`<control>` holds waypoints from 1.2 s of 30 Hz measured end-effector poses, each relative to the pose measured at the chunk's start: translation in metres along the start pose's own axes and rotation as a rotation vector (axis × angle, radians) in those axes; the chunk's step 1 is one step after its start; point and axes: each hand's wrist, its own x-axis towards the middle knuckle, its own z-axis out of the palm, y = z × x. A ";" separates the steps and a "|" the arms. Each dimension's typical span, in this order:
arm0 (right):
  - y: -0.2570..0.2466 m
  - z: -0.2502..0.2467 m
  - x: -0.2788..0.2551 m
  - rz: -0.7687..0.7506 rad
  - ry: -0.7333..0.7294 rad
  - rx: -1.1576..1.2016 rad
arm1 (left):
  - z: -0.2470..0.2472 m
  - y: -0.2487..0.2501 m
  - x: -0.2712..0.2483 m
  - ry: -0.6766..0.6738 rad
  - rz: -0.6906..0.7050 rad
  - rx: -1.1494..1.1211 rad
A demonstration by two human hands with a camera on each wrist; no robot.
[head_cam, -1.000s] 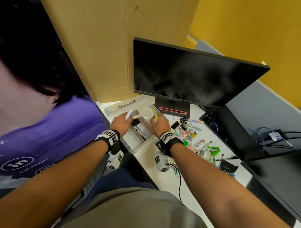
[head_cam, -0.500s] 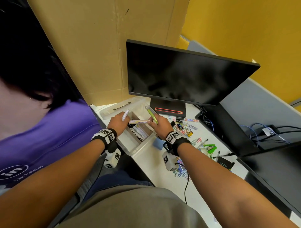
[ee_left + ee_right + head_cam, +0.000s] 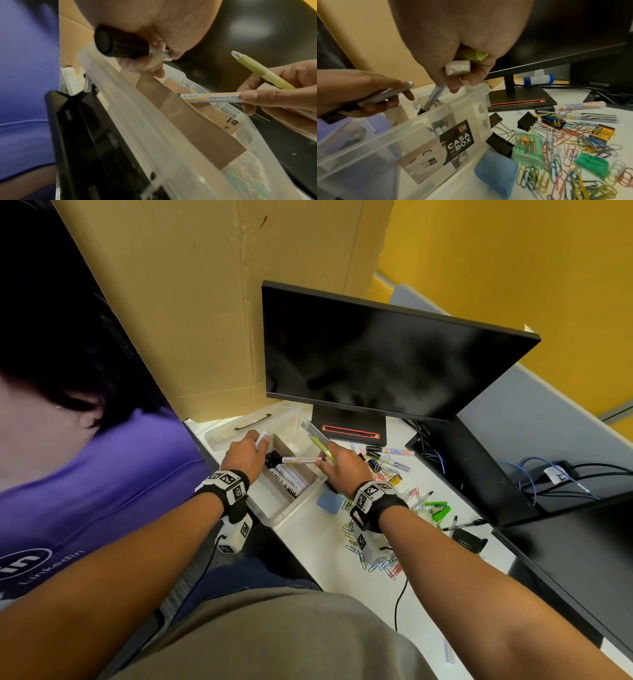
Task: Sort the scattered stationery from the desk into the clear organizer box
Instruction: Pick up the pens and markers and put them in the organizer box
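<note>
Over the clear organizer box (image 3: 291, 510) at the bench's (image 3: 322, 546) near corner, the right hand (image 3: 344, 470) pinches a white marker (image 3: 301, 460) by one end, its black tip angled down into the cardboard-divided compartment where other markers lie, while a yellow-green pen (image 3: 322, 447) is tucked under the same fingers. The left hand (image 3: 244, 454) has its grip curled round another marker (image 3: 120, 43), black-capped, over the box's far wall. Coloured paper clips (image 3: 556, 155), binder clips (image 3: 526, 121) and what looks like a blue eraser (image 3: 496, 170) lie scattered just beside the box.
</note>
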 end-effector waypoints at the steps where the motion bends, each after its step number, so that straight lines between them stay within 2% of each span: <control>1: -0.004 0.002 0.000 -0.013 0.006 -0.025 | 0.000 0.001 0.000 0.000 -0.008 -0.009; 6: -0.024 0.015 0.000 -0.080 0.012 -0.145 | 0.000 0.000 -0.001 0.002 -0.015 -0.062; 15: -0.039 0.034 0.004 -0.090 -0.061 -0.278 | 0.000 -0.002 0.003 -0.010 0.043 -0.210; 22: -0.039 0.035 0.005 -0.083 -0.084 -0.327 | 0.001 0.004 0.001 -0.023 0.029 -0.253; 29: -0.036 0.032 0.007 0.017 -0.074 -0.167 | -0.001 0.006 -0.002 -0.040 0.050 -0.244; 33: -0.034 0.024 0.008 0.008 -0.142 -0.135 | -0.002 0.009 -0.002 -0.053 0.064 -0.240; 36: -0.031 0.019 0.008 0.030 -0.083 -0.056 | -0.004 0.012 -0.004 -0.066 0.040 -0.270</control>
